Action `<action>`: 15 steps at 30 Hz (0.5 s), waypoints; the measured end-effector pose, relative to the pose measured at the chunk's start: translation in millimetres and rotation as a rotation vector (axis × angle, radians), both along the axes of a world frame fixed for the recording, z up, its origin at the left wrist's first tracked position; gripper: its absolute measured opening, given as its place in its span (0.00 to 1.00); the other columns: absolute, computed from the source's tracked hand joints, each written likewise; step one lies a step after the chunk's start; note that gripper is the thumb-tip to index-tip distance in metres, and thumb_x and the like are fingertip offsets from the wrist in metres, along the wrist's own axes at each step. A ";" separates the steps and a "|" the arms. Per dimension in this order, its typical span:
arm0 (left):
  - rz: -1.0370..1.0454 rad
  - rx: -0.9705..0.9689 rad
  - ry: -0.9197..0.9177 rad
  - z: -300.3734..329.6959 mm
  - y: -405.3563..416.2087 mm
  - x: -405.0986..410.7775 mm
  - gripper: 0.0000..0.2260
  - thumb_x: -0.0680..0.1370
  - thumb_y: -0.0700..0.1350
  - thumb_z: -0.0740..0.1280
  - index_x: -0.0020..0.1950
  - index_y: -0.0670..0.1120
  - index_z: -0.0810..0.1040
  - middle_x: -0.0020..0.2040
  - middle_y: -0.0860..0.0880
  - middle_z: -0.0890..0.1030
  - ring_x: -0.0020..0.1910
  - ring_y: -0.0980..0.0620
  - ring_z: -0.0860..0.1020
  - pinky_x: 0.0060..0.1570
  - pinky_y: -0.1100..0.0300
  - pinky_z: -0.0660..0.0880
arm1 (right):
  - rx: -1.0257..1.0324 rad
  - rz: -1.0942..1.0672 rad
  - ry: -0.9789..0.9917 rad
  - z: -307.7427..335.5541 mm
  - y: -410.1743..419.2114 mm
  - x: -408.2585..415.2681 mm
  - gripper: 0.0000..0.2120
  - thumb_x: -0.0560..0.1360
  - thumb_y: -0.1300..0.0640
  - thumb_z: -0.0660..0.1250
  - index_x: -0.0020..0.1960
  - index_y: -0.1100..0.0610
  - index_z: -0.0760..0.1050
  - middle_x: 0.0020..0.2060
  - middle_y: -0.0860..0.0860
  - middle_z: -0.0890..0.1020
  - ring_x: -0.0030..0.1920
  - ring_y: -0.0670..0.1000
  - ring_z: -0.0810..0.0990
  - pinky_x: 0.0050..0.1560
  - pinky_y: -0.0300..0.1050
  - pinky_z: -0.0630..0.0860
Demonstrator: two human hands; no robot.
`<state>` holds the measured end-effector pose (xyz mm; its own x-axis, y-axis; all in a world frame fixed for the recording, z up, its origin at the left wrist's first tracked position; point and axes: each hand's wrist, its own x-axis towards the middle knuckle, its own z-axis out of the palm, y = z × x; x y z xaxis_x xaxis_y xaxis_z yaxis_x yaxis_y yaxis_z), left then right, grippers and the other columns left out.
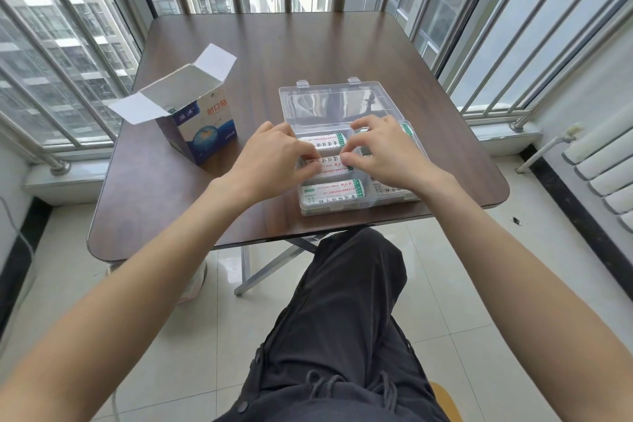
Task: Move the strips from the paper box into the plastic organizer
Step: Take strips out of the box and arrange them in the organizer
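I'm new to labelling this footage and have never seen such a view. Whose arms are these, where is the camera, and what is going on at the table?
There is no machine: a person wears a wide-angle camera on the head, looking down at their own arms. On the brown table stands a paper box, flaps open. Beside it lies a clear plastic organizer, lid folded back, with wrapped strips in its compartments. The left hand and right hand together pinch a bundle of strips over the middle left compartment.
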<state>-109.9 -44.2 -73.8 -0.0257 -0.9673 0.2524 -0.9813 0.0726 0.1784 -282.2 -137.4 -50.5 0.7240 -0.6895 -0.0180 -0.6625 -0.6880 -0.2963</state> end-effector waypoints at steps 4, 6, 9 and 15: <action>-0.002 -0.009 0.000 -0.4 -0.2 -1.4 0.14 0.79 0.55 0.60 0.55 0.52 0.82 0.48 0.52 0.83 0.49 0.54 0.71 0.48 0.61 0.62 | -0.040 -0.008 0.028 -6.7 -1.0 1.9 0.12 0.78 0.47 0.62 0.52 0.49 0.82 0.69 0.49 0.66 0.68 0.55 0.60 0.65 0.52 0.62; -0.003 -0.016 -0.001 0.6 0.1 -1.1 0.14 0.79 0.55 0.60 0.55 0.52 0.82 0.47 0.52 0.83 0.48 0.54 0.72 0.48 0.61 0.61 | -0.058 -0.015 0.025 -10.3 -0.9 2.8 0.13 0.78 0.47 0.61 0.51 0.50 0.83 0.70 0.49 0.65 0.67 0.55 0.60 0.65 0.53 0.62; -0.003 -0.044 0.003 1.7 0.2 0.6 0.13 0.78 0.55 0.62 0.54 0.52 0.83 0.47 0.52 0.83 0.48 0.54 0.73 0.48 0.60 0.62 | -0.082 -0.011 0.025 -12.6 -0.5 3.5 0.13 0.78 0.47 0.60 0.51 0.50 0.82 0.69 0.49 0.65 0.66 0.55 0.60 0.65 0.52 0.61; -0.022 -0.096 0.030 1.4 0.8 4.6 0.12 0.76 0.56 0.65 0.50 0.51 0.83 0.47 0.53 0.83 0.48 0.53 0.74 0.48 0.59 0.63 | -0.056 0.007 -0.009 -8.2 -4.5 3.4 0.14 0.79 0.48 0.60 0.52 0.53 0.82 0.67 0.50 0.68 0.66 0.55 0.60 0.66 0.52 0.62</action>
<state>-105.3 -43.4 -72.4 -0.0379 -0.9380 0.3445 -0.9735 0.1125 0.1992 -278.7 -141.9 -58.7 0.7290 -0.6840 0.0276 -0.6548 -0.7085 -0.2631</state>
